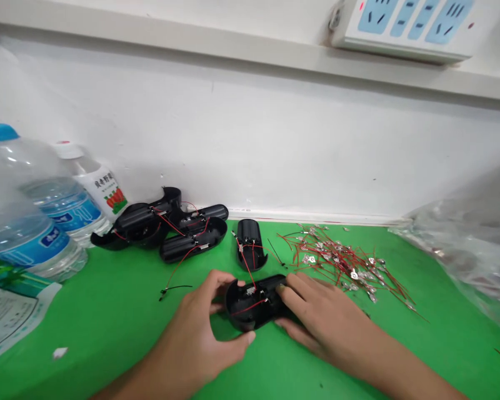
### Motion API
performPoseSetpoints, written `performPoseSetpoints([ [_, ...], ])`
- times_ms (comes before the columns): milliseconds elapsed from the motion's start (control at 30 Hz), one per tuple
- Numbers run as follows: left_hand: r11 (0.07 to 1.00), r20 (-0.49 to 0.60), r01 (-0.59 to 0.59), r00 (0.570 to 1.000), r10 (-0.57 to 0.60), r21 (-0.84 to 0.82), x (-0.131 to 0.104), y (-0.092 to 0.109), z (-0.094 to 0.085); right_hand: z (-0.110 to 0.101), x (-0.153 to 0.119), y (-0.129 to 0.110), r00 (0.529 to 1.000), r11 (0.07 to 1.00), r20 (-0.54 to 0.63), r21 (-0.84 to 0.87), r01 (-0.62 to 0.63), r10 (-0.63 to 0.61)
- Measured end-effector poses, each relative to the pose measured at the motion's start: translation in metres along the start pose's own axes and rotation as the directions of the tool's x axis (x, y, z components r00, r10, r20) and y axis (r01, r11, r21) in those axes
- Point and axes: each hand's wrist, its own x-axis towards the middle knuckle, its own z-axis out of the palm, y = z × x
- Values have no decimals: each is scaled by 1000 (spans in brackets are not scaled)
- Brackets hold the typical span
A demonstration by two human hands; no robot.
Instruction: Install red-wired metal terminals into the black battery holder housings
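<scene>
A black plastic housing (245,311) with red wires and small metal contacts inside lies low over the green tabletop, between my two hands. At its left end, my left hand (204,328) curves around it, fingers behind and thumb in front. My right hand (316,311) grips the right end, fingers on top and thumb below, covering that part. Just behind stands a similar black housing (249,233) with red wires. Several more black housings (194,239) are heaped to the left rear, one trailing a wire toward my left hand.
Red wires with metal tabs (345,261) lie scattered at right rear. Large water bottles (37,239) and a smaller labelled bottle (104,183) line the left side. A clear plastic bag (462,244) sits at right. Behind rises a white wall (250,133) with a power strip (404,28).
</scene>
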Motion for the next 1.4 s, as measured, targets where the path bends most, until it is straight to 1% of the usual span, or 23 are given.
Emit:
performPoseSetpoints([
  [100,1000,-11,1,1000,-1,7,1,2,0,1,-1,1,1000,1000,-22,23,-13,13],
  [167,1000,-24,7,1000,-7,19,1,4,0,1,-1,0,998,1000,-63,5,2,-1],
  [233,999,-30,12,999,-11,31,0,6,0,0,1,-1,995,999,-97,-44,25,-29],
  [333,998,-27,11,1000,-10,55,-1,7,0,-1,4,-3,991,992,-101,-104,76,-87],
  [467,997,-26,30,999,-28,77,-4,8,2,-1,8,-6,979,982,-135,-128,137,-155],
  [700,996,-11,85,996,-85,8,-7,7,4,-1,7,-11,945,960,-204,-166,225,-256],
  [867,996,-8,68,998,-68,-51,-4,11,3,-2,6,-10,936,944,-186,-202,260,-298],
  [967,993,-10,89,996,-90,-83,-2,12,4,-1,6,-9,935,939,-173,-212,271,-309],
  [1233,979,-17,125,991,-129,-164,0,16,3,0,6,-8,924,928,-186,-234,289,-334],
  [1400,976,-51,143,987,-153,-164,-2,17,4,0,7,-8,922,931,-189,-214,297,-338],
])
